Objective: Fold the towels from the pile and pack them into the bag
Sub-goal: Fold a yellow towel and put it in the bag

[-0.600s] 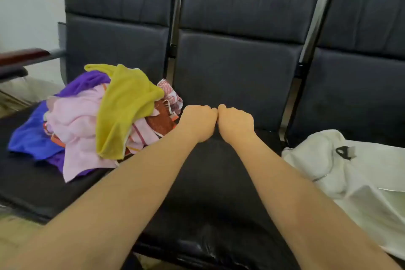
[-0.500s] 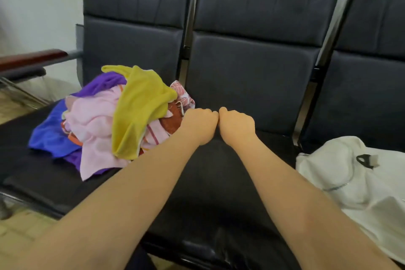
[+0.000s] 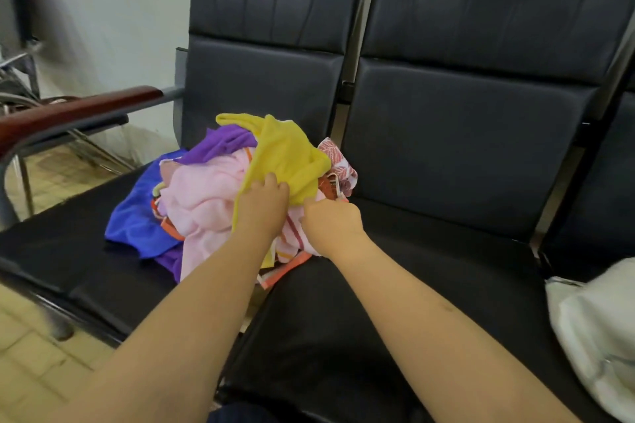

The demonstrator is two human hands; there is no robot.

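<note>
The yellow towel (image 3: 285, 154) lies draped over the top of the pile (image 3: 192, 203), which sits on the left seat (image 3: 68, 251) of a black bench. The left hand (image 3: 263, 208) is on the towel's lower part, fingers curled into the cloth and gripping it. The right hand (image 3: 331, 221) is just beside it, fingers bent where the yellow hem meets a striped towel (image 3: 292, 244); whether it pinches anything cannot be told. The bag (image 3: 598, 336) lies at the far right, well apart, with the middle seat (image 3: 429, 268) between. The step looks like picking up the first towel. The next move likely calls for lifting it free without dragging the others, then spreading it on the middle seat to fold
</note>
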